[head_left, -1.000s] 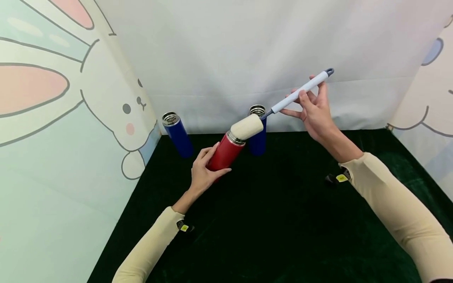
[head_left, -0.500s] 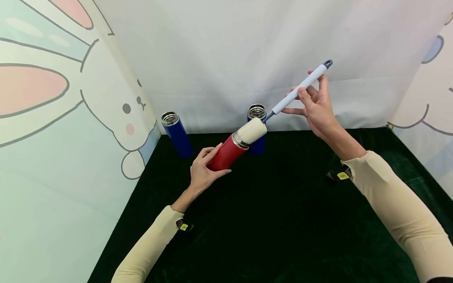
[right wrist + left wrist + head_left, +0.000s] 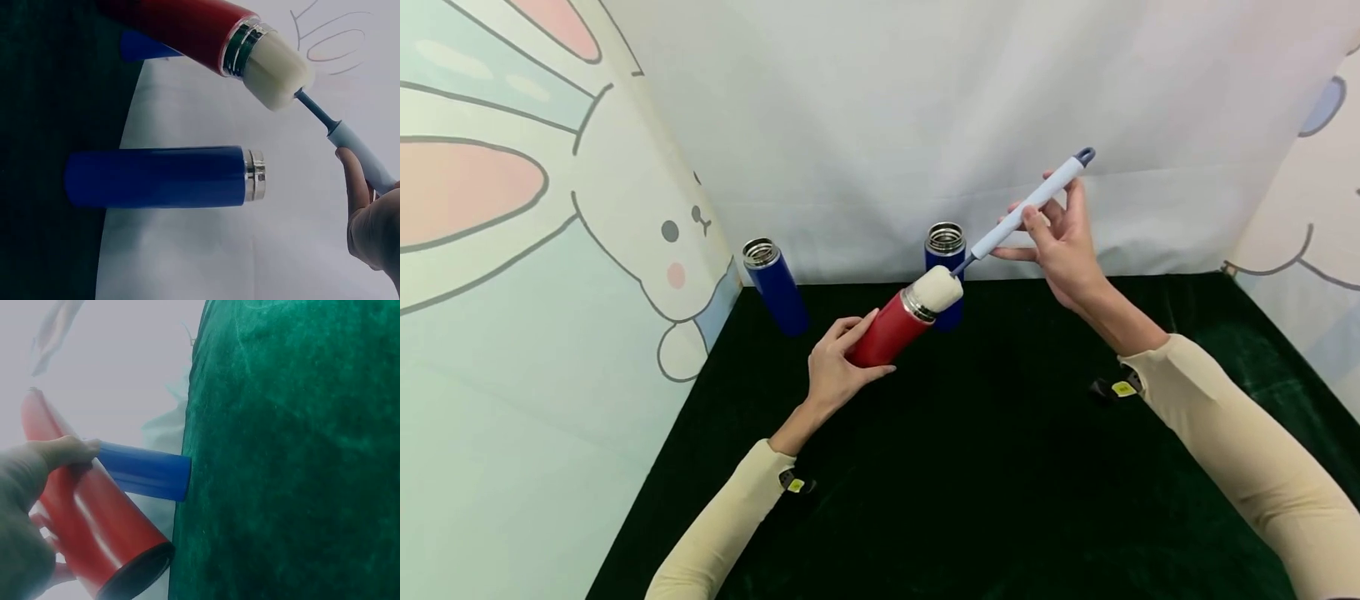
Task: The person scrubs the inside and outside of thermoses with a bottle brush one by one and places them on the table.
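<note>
My left hand [image 3: 835, 367] grips a red thermos bottle [image 3: 891, 331], raised and tilted with its steel mouth up to the right. In the left wrist view, thumb and fingers wrap the red bottle [image 3: 100, 519], its dark base toward the camera. My right hand [image 3: 1067, 246] pinches the pale blue handle of a bottle brush [image 3: 1026, 208] between thumb and fingers. The cream sponge head [image 3: 937, 289] sits partly inside the bottle's mouth, its rear part sticking out. In the right wrist view the sponge [image 3: 278, 72] bulges from the threaded steel neck [image 3: 240, 50].
Two open blue thermos bottles stand at the back: one on the left [image 3: 777, 287], another in the middle [image 3: 946, 242], partly behind the brush and sponge. A dark green cloth [image 3: 1000, 467] covers the table. A white curtain [image 3: 850, 125] hangs behind it, and a rabbit-printed panel [image 3: 625, 208] stands at left.
The sponge head has gone deeper into the red bottle. The bottle has shifted up and right and tilted further, while my right hand rose slightly, then came back down and left with the brush.
</note>
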The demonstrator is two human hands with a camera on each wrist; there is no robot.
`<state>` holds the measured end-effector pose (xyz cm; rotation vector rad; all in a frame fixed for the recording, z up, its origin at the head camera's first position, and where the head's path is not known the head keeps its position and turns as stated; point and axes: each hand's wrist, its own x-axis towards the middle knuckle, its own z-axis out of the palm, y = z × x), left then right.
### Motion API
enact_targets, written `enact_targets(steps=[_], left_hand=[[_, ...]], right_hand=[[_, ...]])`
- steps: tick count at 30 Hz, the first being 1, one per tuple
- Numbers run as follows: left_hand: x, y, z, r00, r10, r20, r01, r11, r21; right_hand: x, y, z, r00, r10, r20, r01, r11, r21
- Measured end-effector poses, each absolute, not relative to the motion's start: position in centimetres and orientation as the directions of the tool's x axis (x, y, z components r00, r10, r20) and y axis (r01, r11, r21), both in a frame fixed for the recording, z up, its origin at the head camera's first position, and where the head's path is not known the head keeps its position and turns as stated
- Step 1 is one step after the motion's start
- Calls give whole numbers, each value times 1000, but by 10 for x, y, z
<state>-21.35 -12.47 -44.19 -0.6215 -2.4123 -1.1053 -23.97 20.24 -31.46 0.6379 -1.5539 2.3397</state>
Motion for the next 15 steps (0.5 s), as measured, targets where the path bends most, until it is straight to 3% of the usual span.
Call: enact_targets(steps=[15], left_hand=[[-205,-115,-438,-811,196,551,545,595,590]], right_hand=[[-228,180,-329,-877,-67,475,-427,-345,-836]])
